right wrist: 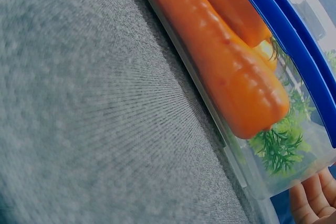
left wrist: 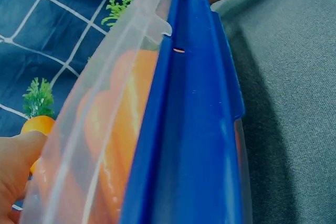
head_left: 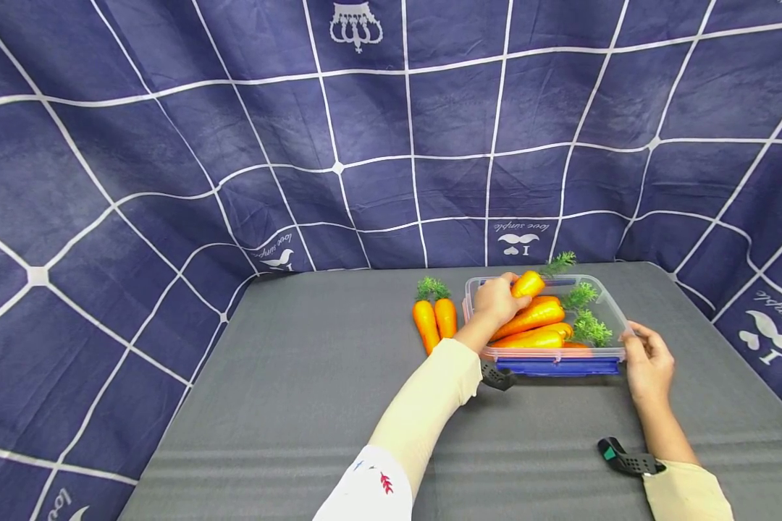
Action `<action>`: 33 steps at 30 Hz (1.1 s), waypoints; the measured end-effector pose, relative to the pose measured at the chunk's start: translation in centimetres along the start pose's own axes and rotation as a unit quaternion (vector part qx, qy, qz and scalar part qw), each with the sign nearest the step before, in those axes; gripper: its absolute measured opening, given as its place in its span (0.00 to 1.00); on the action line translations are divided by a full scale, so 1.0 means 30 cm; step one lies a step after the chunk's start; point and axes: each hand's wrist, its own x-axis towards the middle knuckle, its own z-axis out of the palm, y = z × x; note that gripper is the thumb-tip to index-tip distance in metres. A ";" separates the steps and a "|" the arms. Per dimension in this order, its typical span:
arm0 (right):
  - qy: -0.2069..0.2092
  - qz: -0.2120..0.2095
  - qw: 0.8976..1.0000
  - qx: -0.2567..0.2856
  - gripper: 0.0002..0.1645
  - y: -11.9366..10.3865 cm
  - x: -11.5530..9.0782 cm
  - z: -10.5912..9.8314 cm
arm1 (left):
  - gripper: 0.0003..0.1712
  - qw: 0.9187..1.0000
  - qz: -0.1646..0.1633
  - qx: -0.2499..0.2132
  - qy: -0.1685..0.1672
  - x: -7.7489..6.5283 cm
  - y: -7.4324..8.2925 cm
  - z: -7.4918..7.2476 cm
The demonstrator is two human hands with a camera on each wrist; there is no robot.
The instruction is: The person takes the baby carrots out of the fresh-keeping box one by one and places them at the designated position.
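Note:
A clear plastic food container (head_left: 611,307) with a blue clip (head_left: 557,367) along its near side stands on the grey table. Several orange carrots (head_left: 531,316) with green leafy tops (head_left: 589,329) lie inside. My left hand (head_left: 497,300) holds one carrot (head_left: 529,284) by its body over the container's left part, its leaves pointing to the back right. In the left wrist view, the left thumb (left wrist: 23,153) presses against this carrot. My right hand (head_left: 649,362) grips the container's right near corner, with its fingers (right wrist: 314,195) against the end wall in the right wrist view.
Two more carrots (head_left: 425,323) lie side by side on the table (head_left: 300,376), just left of the container. A dark blue cloth (head_left: 443,188) with white lines hangs behind and along the sides of the table. Black straps (head_left: 628,460) hang at the wrists.

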 end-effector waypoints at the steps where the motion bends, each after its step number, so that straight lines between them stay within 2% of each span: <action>1: 0.001 -0.001 1.000 0.000 0.16 0.000 0.000 0.001 | 0.24 1.000 -0.002 -0.009 0.002 0.000 -0.002 -0.004; 5: 0.003 0.002 1.000 0.004 0.17 -0.001 0.001 0.001 | 0.24 0.998 -0.012 -0.066 0.014 -0.003 -0.007 -0.024; 8: 0.003 0.007 1.000 0.007 0.17 -0.003 0.001 0.001 | 0.24 0.992 -0.023 -0.119 0.027 -0.007 -0.011 -0.043; 13: 0.002 0.009 1.000 0.003 0.17 0.001 0.002 0.001 | 0.25 0.983 -0.043 -0.174 0.044 -0.009 -0.025 -0.060; 17: 0.002 0.007 1.000 0.002 0.17 0.007 0.005 0.002 | 0.25 0.969 -0.069 -0.232 0.048 -0.006 -0.039 -0.061; 21: 0.002 0.003 1.000 0.004 0.17 0.009 0.006 0.003 | 0.24 0.955 -0.072 -0.282 0.061 -0.002 -0.055 -0.063; 31: 0.001 0.005 1.000 -0.004 0.17 -0.007 -0.001 0.001 | 0.23 0.933 -0.085 -0.342 0.064 -0.011 -0.080 -0.080; 33: 0.000 0.005 1.000 -0.001 0.17 -0.010 -0.002 0.001 | 0.23 0.926 -0.090 -0.361 0.060 -0.016 -0.082 -0.087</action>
